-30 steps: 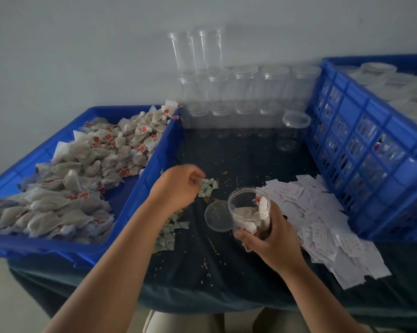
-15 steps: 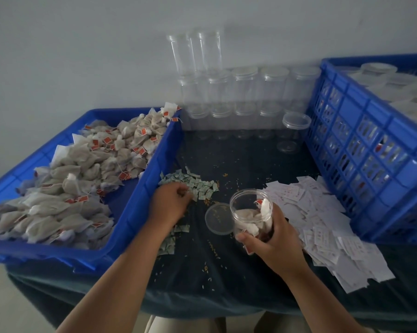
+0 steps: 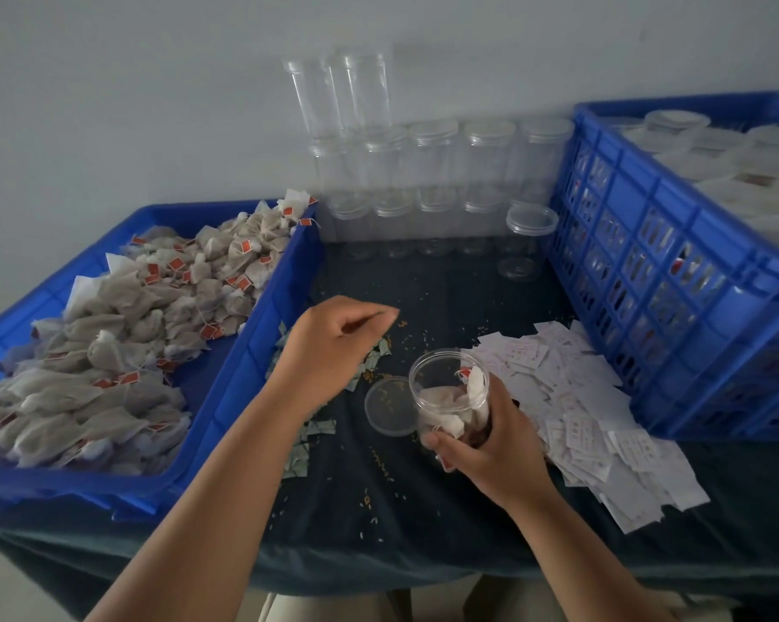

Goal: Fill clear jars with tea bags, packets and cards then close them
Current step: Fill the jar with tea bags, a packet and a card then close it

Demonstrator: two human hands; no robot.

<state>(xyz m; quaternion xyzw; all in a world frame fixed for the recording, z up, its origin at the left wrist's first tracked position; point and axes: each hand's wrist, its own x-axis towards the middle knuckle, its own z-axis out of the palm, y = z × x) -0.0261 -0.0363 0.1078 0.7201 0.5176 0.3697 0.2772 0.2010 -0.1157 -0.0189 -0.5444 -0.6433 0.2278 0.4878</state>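
The left hand [image 3: 329,347] has just lifted off the packets [image 3: 381,348] at frame centre, fingers curled, contents indiscernible; the right hand [image 3: 500,446] grips the open jar [image 3: 450,388], lower centre, likely awaiting a packet.

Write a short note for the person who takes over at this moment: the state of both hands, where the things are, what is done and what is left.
Left hand: above the green packets, fingertips pinched; whether it holds a packet, I cannot tell.
Right hand: grips the open jar, slightly tilted.
The lid lies on the cloth beside the jar; cards are piled on the right; tea bags fill the left crate.
Done: some tea bags are in the jar.
Left: probably a packet and a card, neither visible inside, then the lid.
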